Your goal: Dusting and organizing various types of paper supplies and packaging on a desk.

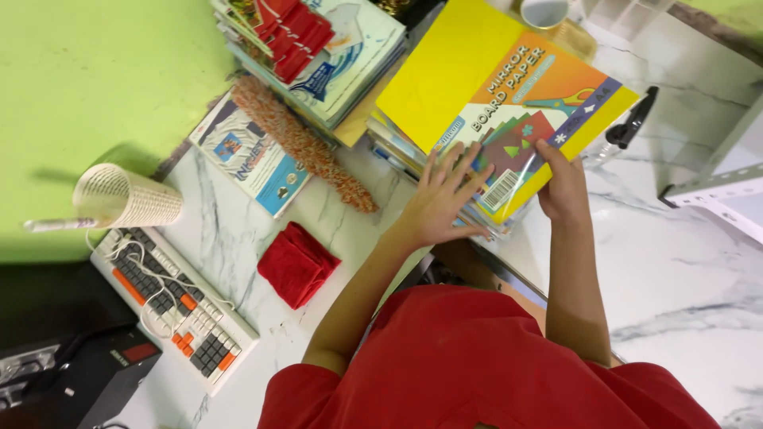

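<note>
Head view: left hand (441, 195) flat, fingers spread on yellow-orange paper pack (509, 95) atop stack. Right hand (563, 187) grips pack's near edge, prob. by thumb. Barcode label white, near corner.

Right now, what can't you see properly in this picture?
Head view:
- Lower packs in the paper stack: covered by the top pack, only edges show.
- Cup: cut off by the top edge.
- Left hand palm and what lies under it: hidden by the hand itself.
- Right hand fingertips: tucked beneath the pack's edge.
- Black device: cut off at the bottom left corner.
</note>
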